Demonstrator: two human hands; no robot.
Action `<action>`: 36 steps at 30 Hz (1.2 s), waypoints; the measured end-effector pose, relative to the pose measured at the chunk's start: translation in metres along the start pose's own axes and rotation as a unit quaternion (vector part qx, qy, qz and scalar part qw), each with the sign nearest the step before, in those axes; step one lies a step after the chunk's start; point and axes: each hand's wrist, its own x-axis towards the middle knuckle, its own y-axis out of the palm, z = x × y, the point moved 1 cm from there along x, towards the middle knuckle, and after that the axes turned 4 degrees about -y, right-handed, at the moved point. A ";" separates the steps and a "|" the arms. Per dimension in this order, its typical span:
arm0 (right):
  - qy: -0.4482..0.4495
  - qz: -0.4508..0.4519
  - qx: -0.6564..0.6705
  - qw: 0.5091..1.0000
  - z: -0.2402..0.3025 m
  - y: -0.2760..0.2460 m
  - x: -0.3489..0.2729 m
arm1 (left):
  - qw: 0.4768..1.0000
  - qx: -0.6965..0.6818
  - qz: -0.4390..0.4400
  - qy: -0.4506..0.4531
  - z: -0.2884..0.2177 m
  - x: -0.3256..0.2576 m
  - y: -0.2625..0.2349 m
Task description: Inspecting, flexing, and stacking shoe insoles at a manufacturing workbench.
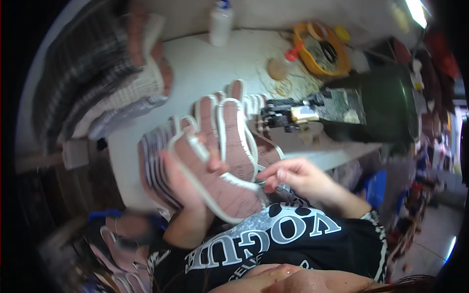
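My left hand (190,178) grips a pinkish-brown shoe insole (234,200) with a white bound edge, held tilted in front of my chest. The thumb lies over its upper face. Close to the insole's right edge is my right hand (298,177), its fingers curled and pinched together. Whatever is between those fingertips is too small to make out. Just beyond, more white-edged insoles (237,141) lie overlapping on the table. A row of stacked insoles (156,166) stands on edge beside my left hand.
A dark green sewing machine (376,102) stands at the right of the white table (190,58). Behind are an orange basket (346,66), a red-tipped bottle (278,69) and a white bottle (221,27). Stacked fabric pieces (97,73) fill the far left; more insoles (117,249) lie lower left.
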 end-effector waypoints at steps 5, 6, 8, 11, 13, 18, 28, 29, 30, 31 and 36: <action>-0.076 0.007 -0.071 0.995 -0.015 0.022 -0.001 | 1.000 -0.016 -0.015 0.003 0.028 0.006 0.012; -0.189 -0.016 -0.165 0.968 -0.019 0.018 0.000 | 0.999 0.015 -0.042 0.008 0.031 0.002 0.016; -0.248 -0.017 -0.224 0.942 -0.017 0.019 -0.012 | 0.994 0.093 -0.061 0.000 0.035 -0.003 0.015; -0.316 -0.046 -0.297 0.900 -0.027 0.019 -0.020 | 0.990 0.127 -0.049 0.021 0.036 -0.006 0.018; -0.350 -0.061 -0.274 0.894 -0.042 0.015 -0.018 | 0.988 0.145 -0.026 0.042 0.035 -0.004 0.016; -0.388 -0.076 -0.300 0.868 -0.056 0.015 -0.027 | 0.983 0.180 0.020 0.033 0.034 -0.006 0.012; -0.401 -0.065 -0.305 0.862 -0.062 0.022 -0.038 | 0.939 0.325 -0.001 0.113 0.032 -0.012 0.012; -0.409 -0.069 -0.311 0.855 -0.063 0.022 -0.039 | 0.927 0.353 -0.013 0.123 0.032 -0.013 0.012; -0.408 -0.067 -0.311 0.856 -0.064 0.022 -0.039 | 0.927 0.353 -0.015 0.124 0.032 -0.013 0.011; -0.412 -0.070 -0.310 0.854 -0.064 0.022 -0.039 | 0.920 0.367 -0.013 0.134 0.033 -0.013 0.011; -0.409 -0.074 -0.309 0.855 -0.069 0.021 -0.040 | 0.897 0.412 -0.006 0.158 0.031 -0.015 0.011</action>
